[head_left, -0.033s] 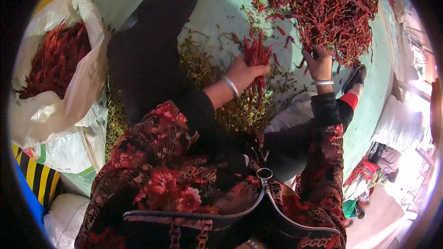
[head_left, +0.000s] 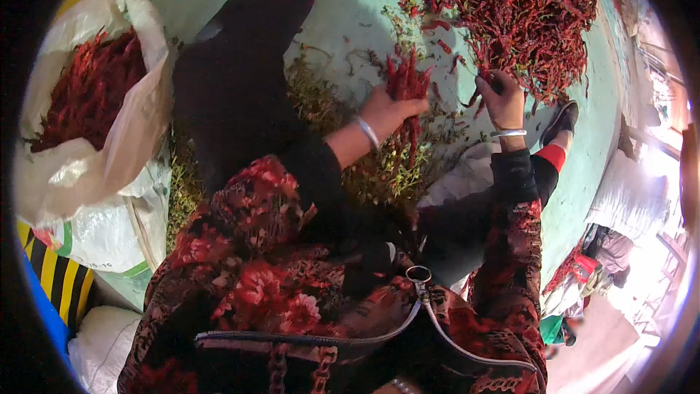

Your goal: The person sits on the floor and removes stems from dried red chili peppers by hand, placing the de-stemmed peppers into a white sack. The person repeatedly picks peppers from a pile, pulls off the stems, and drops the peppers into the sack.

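Observation:
A bunch of dried red chilies (head_left: 408, 82) stands up out of my left hand (head_left: 384, 113), whose fingers are wrapped round it. Some of the chilies hang below the fist. My right hand (head_left: 503, 98) is at the near edge of a big heap of dried red chilies (head_left: 536, 22), its thumb and forefinger closed together on a dark red chili (head_left: 472, 99). Between the hands, a few loose chilies lie on the pale green floor. Under my left hand spreads a litter of yellowish-green stems (head_left: 386, 175).
On the left an open white sack (head_left: 138, 131) holds many red chilies. My outstretched legs frame the work area, with one dark shoe (head_left: 561, 122) beside the heap. A yellow and black striped thing (head_left: 62, 277) and another white sack (head_left: 106, 350) sit at the lower left.
Very little differs. Both hands keep nearly the same places, and my right thumb and forefinger have shifted slightly left at the heap's edge.

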Action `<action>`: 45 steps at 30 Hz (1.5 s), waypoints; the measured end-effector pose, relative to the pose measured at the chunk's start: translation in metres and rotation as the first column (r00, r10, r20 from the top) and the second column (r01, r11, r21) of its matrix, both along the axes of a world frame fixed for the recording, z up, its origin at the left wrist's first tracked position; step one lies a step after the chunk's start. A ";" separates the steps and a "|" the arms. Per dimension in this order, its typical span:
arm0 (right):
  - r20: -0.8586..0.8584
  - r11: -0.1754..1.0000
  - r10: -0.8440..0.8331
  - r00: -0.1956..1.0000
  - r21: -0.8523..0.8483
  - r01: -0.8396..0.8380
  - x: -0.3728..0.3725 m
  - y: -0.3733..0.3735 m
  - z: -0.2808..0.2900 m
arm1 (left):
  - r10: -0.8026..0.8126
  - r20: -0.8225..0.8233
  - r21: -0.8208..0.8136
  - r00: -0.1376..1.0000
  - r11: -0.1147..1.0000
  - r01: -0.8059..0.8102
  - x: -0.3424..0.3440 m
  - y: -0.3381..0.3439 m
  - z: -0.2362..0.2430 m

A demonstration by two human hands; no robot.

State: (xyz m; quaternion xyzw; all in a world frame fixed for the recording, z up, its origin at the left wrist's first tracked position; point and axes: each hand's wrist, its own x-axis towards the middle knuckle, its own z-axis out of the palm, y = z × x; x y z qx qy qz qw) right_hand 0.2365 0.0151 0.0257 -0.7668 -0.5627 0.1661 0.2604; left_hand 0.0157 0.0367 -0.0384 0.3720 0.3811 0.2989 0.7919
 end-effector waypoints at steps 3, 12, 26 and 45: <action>-0.485 0.988 -0.151 0.861 -0.102 0.116 -0.039 -0.018 0.014 | -0.018 0.091 0.001 0.996 1.000 0.018 -0.001 0.003 0.020; -0.813 0.960 -0.191 0.550 -0.272 -0.069 -0.084 -0.049 0.020 | -0.236 0.123 0.254 0.964 0.946 0.200 -0.015 -0.006 0.028; 0.219 0.991 -0.023 0.975 0.130 -0.006 -0.070 -0.065 -0.028 | -0.354 -0.006 0.103 0.935 0.930 0.353 -0.001 -0.050 0.050; 0.047 0.962 0.256 0.966 0.085 -0.259 -0.044 -0.116 -0.050 | 0.587 -0.782 0.084 -0.210 0.433 0.898 -0.314 0.131 0.246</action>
